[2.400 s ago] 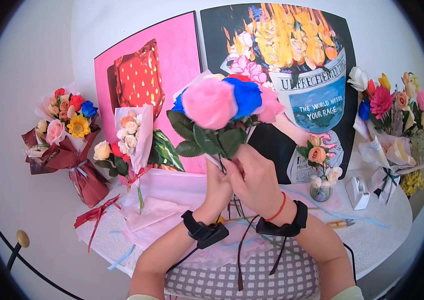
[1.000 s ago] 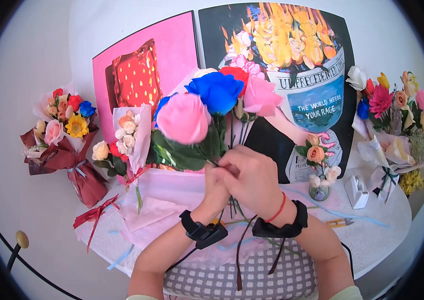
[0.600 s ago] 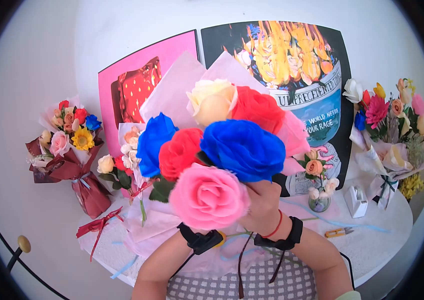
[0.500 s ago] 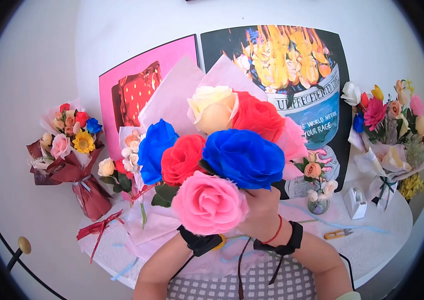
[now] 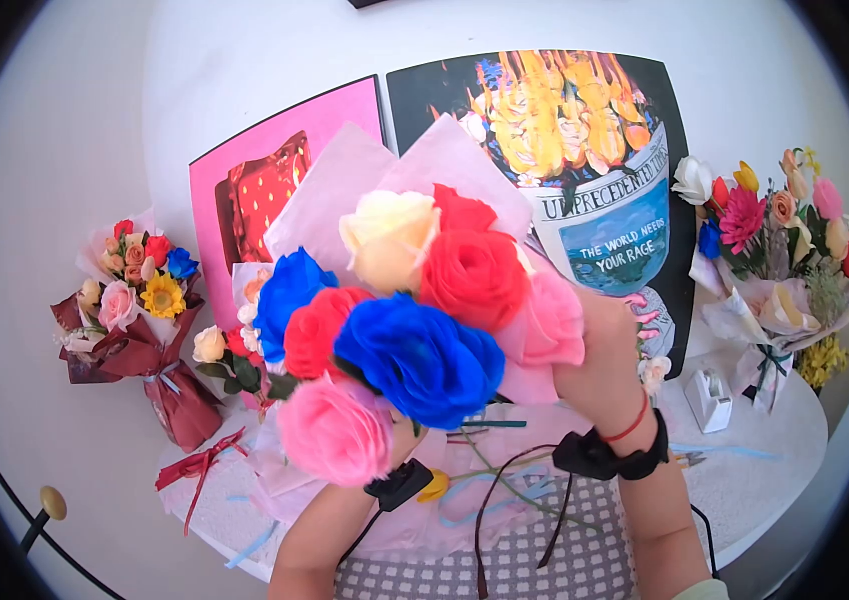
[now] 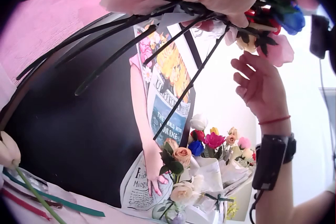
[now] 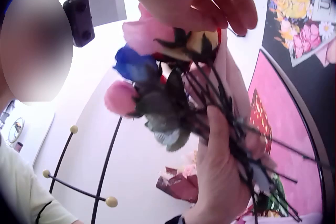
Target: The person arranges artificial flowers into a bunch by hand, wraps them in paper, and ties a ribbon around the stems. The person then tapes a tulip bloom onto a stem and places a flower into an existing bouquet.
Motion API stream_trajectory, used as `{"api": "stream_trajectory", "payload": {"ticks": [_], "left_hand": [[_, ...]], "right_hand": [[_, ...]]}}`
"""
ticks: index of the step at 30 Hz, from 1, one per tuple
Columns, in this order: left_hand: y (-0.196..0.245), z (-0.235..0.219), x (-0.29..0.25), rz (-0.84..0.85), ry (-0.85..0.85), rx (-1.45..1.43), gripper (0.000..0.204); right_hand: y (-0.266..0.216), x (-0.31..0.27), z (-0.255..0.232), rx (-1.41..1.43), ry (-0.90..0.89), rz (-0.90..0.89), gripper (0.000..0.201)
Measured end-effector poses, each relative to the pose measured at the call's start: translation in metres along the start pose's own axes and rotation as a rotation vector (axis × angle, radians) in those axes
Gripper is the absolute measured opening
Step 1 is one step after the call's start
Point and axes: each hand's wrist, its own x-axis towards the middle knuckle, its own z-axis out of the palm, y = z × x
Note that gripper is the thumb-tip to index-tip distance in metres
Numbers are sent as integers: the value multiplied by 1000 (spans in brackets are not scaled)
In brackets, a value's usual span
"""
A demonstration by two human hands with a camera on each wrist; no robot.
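Note:
My left hand grips the dark stems of a bouquet of artificial roses; in the head view the blooms hide most of it. The heads are large: a blue rose in front, a pink rose below it, red roses and a cream rose above. Pale pink wrapping paper rises behind them in two points. My right hand is at the bouquet's right side, next to another pink rose. Its fingers are loosely bent and hold nothing in the left wrist view.
A maroon-wrapped bouquet stands left, a white-wrapped one right. A white tape dispenser sits on the white table. Red ribbon, pink paper and loose stems lie there too. Two pictures lean behind.
The bouquet has tipped so its blooms face the head camera, then shifted slightly left. My right hand has left the stems and moved to the right and up beside the blooms; the left keeps its grip.

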Motion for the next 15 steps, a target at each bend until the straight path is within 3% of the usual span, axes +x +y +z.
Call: {"api": "stream_trajectory", "payload": {"ticks": [2, 3, 5, 8, 9, 10, 13, 15], "left_hand": [[0, 6, 2, 9, -12, -6, 14], [0, 8, 3, 12, -22, -9, 14], [0, 15, 5, 21, -46, -14, 14], [1, 27, 14, 37, -88, -19, 14], [2, 30, 16, 42, -103, -20, 14], [2, 33, 18, 48, -118, -21, 14], [3, 43, 19, 56, -157, -29, 14], [2, 48, 19, 59, -170, -37, 14]], "right_hand": [[-1, 6, -16, 187, 195, 263, 11], [-2, 8, -21, 181, 201, 268, 11], [-1, 10, -30, 518, 211, 438, 20], [3, 13, -28, 696, 227, 510, 30], [10, 11, -27, 751, 144, 520, 35], [16, 11, -24, 746, 158, 525, 35], [22, 11, -18, 1207, 31, 509, 31], [24, 8, -17, 1227, 64, 516, 29]]}}
